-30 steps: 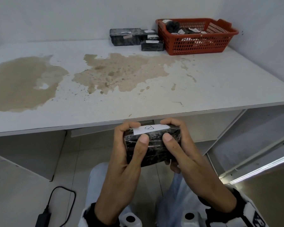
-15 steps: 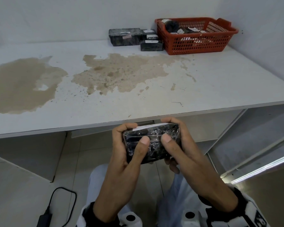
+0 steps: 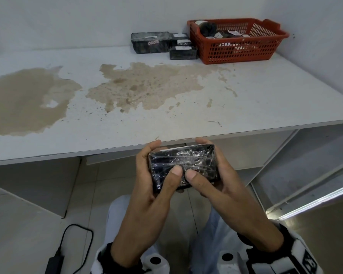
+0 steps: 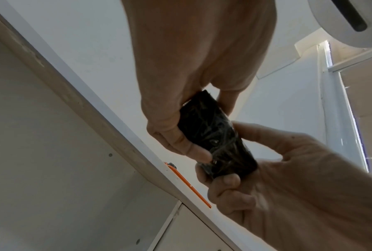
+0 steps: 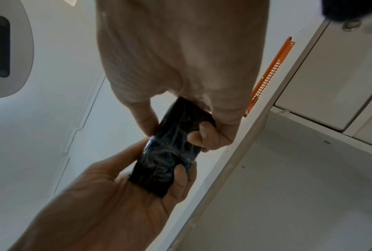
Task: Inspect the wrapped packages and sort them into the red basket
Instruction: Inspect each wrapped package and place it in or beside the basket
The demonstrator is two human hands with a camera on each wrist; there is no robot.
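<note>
While both thumbs hid part of its crinkled film, the left hand (image 3: 147, 186) and right hand (image 3: 224, 184) gripped the wrapped package (image 3: 183, 167) below the worktop (image 3: 265, 99) edge; the red basket (image 3: 238, 54) held several half-hidden packages.

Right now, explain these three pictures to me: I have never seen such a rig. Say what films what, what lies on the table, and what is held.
No machine works here: a person wears three cameras. The head view looks down at both hands; each wrist view looks along one hand from below.

The left hand and right hand together hold a black wrapped package, thumbs on its top face, in front of the table edge.

On the stained white table, at the far side, stands a red basket with packages inside. Beside it, to its left, lie more dark wrapped packages.
</note>
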